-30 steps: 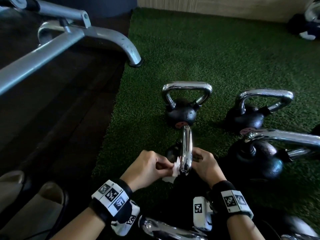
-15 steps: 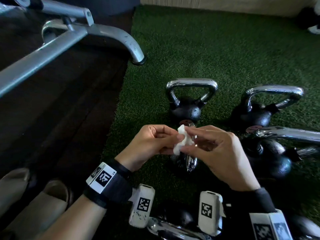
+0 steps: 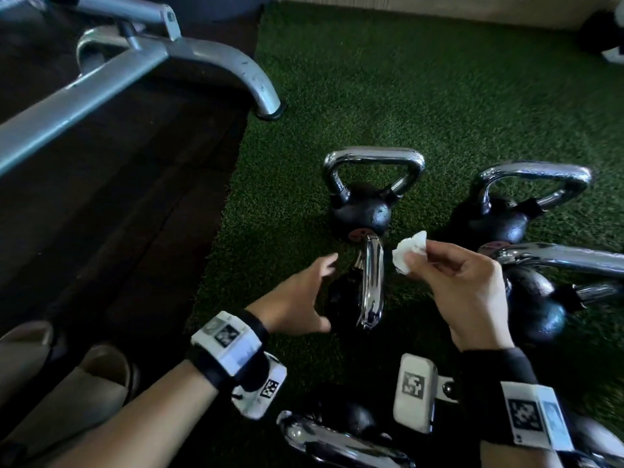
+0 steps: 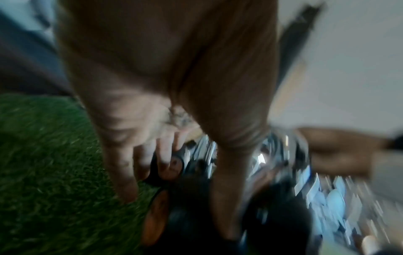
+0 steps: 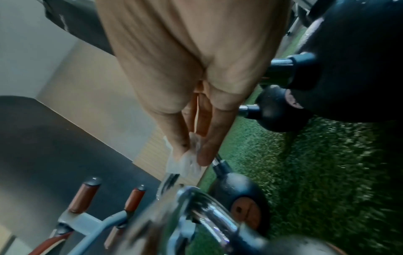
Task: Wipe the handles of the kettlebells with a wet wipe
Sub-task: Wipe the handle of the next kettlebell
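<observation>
Right fingertips (image 3: 413,265) pinch the crumpled wet wipe (image 3: 410,255) just right of the near kettlebell's chrome handle (image 3: 371,285), while the left hand (image 3: 297,298) spreads open beside its shadowed body, blurred in the wrist view.

A gym: chrome-handled kettlebells (image 3: 366,204) stand on green artificial turf (image 3: 422,96), with a grey steel machine frame (image 3: 141,62) at far left.
</observation>
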Action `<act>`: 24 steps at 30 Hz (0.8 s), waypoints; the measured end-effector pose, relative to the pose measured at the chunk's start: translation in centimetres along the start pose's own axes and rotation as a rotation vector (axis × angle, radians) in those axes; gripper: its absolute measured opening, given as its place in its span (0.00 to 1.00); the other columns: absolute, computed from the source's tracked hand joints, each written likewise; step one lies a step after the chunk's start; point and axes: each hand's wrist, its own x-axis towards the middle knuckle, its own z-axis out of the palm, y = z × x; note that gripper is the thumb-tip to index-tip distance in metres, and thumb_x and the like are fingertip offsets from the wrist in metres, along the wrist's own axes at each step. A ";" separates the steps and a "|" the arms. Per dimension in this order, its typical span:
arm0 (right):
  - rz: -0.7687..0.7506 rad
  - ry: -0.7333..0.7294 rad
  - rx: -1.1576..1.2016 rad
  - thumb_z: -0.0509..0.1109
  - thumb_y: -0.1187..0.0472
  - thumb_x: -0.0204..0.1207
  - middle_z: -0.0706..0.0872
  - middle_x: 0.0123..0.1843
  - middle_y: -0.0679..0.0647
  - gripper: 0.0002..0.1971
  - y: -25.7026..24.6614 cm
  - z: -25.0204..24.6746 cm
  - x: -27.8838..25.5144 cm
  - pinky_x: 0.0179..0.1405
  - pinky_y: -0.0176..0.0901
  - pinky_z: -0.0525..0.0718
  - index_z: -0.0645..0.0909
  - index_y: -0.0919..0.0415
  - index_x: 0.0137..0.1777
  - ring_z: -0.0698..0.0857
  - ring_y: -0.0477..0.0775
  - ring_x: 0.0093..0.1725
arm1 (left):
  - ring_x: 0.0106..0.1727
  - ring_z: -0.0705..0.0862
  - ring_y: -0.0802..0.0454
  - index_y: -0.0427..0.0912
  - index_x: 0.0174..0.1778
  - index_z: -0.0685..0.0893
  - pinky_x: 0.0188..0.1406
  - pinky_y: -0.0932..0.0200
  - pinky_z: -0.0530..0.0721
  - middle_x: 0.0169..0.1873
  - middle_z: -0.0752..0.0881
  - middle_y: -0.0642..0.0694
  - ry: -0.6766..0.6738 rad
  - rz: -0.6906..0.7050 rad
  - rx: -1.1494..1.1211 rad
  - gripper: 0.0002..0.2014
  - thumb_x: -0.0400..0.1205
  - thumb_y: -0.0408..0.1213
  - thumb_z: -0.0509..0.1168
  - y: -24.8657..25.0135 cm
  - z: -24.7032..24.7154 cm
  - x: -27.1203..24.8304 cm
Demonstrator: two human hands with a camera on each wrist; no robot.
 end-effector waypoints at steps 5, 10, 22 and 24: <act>0.176 -0.070 -0.076 0.85 0.66 0.71 0.96 0.41 0.52 0.08 4.1 1.7 1.6 0.58 0.58 0.93 0.93 0.52 0.45 0.94 0.52 0.44 | 0.92 0.40 0.40 0.34 0.88 0.31 0.92 0.41 0.51 0.90 0.37 0.38 0.058 0.113 0.381 0.80 0.60 0.78 0.74 -0.6 5.6 3.2; 0.181 -0.125 -0.204 0.85 0.55 0.70 0.96 0.45 0.48 0.15 5.7 3.7 2.2 0.60 0.56 0.92 0.94 0.54 0.57 0.95 0.47 0.48 | 0.86 0.66 0.41 0.27 0.89 0.45 0.88 0.56 0.59 0.86 0.62 0.33 0.356 0.147 0.292 0.62 0.75 0.67 0.69 -1.2 8.2 4.0; -0.010 -0.004 -0.248 0.81 0.65 0.73 0.96 0.48 0.51 0.10 4.6 4.9 3.5 0.55 0.59 0.92 0.95 0.56 0.54 0.94 0.49 0.48 | 0.76 0.78 0.49 0.40 0.85 0.65 0.78 0.46 0.77 0.76 0.76 0.45 0.337 0.223 -0.043 0.50 0.72 0.56 0.79 -1.9 6.4 3.3; -0.028 -0.006 -0.234 0.81 0.64 0.73 0.96 0.48 0.48 0.10 4.7 4.9 3.4 0.55 0.58 0.92 0.95 0.56 0.54 0.94 0.47 0.48 | 0.75 0.79 0.51 0.42 0.85 0.64 0.77 0.46 0.78 0.75 0.78 0.48 0.343 0.203 -0.080 0.51 0.71 0.56 0.80 -2.0 6.4 3.5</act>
